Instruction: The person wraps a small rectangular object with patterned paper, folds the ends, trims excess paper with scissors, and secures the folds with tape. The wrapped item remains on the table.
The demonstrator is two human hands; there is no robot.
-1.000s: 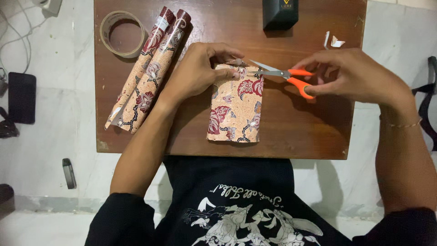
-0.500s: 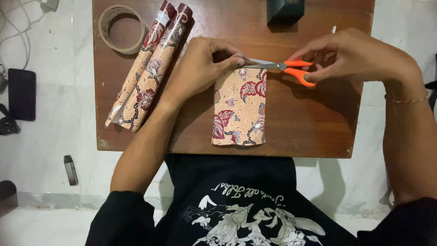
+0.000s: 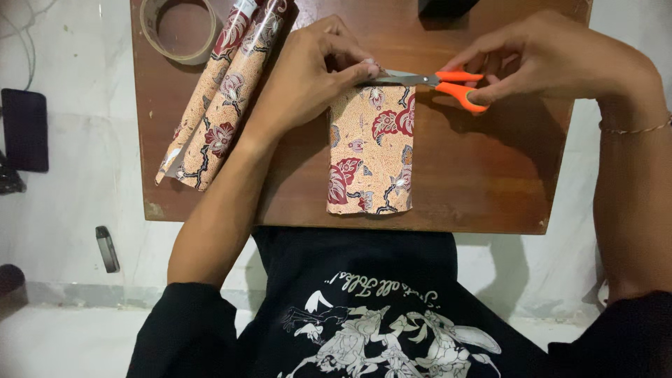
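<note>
Left hand pins the parcel edge; right hand, grip pinching the scissors, should snip slowly, blades flat along that edge.

A package lies in the middle of the brown surface. It is a flat box shape wrapped in tan paper with red flowers and dark vines. A dark flat phone lies on the floor to the left, its screen black.

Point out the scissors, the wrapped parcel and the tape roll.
scissors point(image 3: 458, 87): head view, orange handle.
wrapped parcel point(image 3: 369, 150): head view, middle of patterned top.
tape roll point(image 3: 150, 21): head view, left rim.
</note>
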